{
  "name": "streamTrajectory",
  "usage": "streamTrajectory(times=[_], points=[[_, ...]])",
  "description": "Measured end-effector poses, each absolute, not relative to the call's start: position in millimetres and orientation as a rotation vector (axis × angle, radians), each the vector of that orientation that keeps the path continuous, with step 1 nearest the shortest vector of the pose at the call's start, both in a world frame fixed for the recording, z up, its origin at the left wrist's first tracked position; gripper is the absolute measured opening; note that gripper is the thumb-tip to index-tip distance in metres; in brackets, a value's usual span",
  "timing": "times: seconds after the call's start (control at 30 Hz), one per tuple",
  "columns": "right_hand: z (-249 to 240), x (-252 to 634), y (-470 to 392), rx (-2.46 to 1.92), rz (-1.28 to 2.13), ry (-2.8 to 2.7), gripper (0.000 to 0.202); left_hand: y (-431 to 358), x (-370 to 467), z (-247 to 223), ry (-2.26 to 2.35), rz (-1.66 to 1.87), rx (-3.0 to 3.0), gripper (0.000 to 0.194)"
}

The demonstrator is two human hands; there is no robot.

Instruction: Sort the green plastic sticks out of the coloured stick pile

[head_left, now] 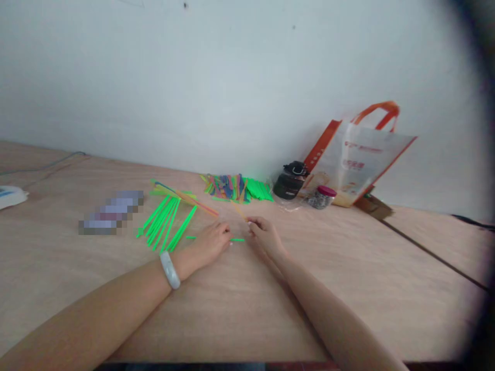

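1. Left hand: fingers curled over a lone green stick lying on the surface; whether they grip it cannot be told.
2. Right hand: fingers apparently pinching the near end of a yellow strip.
3. Progress, as judged: fanned green sticks at left seem already separated; the coloured pile and green bundle behind appear to remain.

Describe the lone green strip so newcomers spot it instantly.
On the wooden table, find the fanned green strips. To their right, the left grip hides the middle of one green strip. Unlike that slanting group, it lies alone, straight across the view.
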State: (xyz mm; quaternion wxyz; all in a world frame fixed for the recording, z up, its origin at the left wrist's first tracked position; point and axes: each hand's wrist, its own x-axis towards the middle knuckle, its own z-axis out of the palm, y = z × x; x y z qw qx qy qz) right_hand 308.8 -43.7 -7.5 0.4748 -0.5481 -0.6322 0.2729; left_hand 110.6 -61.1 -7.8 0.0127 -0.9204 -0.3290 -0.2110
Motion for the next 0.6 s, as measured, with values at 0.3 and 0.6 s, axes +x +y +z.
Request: streamTrajectory(times=[0.3,0.6], points=[[-4.8,302.4,-50.0,-1.265,0.870,-1.454,0.028,-59.6,111.8,-8.1,-1.154,-0.862,-2.764,0.025],[-4.9,286.8,-58.9,-1.186,1.064,-1.384,0.028,-60.0,107.7,-5.3,-1.198,-0.982,-2.799,0.035]])
